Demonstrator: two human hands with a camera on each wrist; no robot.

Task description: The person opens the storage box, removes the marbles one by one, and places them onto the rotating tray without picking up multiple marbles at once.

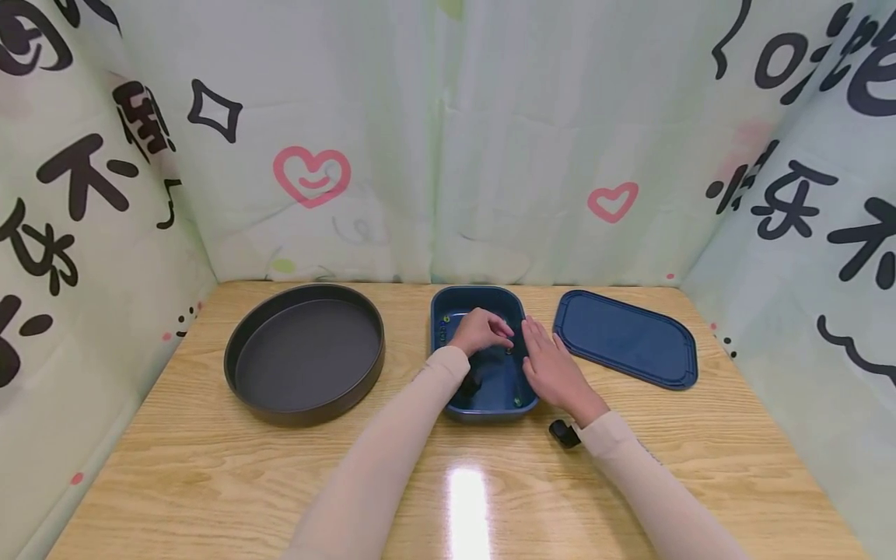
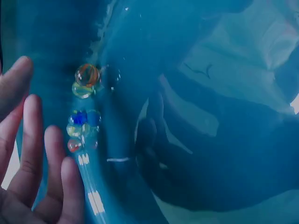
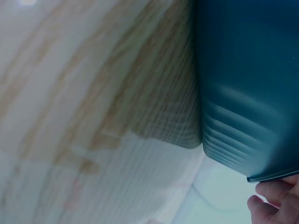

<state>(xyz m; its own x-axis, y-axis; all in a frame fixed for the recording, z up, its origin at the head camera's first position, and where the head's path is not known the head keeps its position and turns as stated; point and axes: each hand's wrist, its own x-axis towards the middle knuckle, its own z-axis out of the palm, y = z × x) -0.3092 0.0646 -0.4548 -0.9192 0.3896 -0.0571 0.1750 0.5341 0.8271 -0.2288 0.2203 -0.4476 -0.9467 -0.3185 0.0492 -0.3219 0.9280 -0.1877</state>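
Observation:
A deep blue rectangular box [image 1: 484, 412] stands on the table, with my left hand [image 1: 481, 330] reaching inside it. Its thumb and fingertips come together near the right wall, just above a small shiny spot; I cannot tell whether they pinch anything. In the left wrist view, several glass marbles [image 2: 84, 119] with coloured swirls line up along a wall, apart from the left fingers [image 2: 32, 144]. Another small marble [image 1: 518, 402] lies in the box's near right corner. My right hand [image 1: 556, 365] lies straight-fingered along the right rim, its fingertips at the edge in the right wrist view.
To the left stands a round dark pan [image 1: 308, 350] with a low wall. A flat blue lid [image 1: 626, 338] lies to the right of the box, close to the right hand. Printed curtains [image 1: 434, 194] enclose the wooden table [image 1: 210, 474] at the back and sides.

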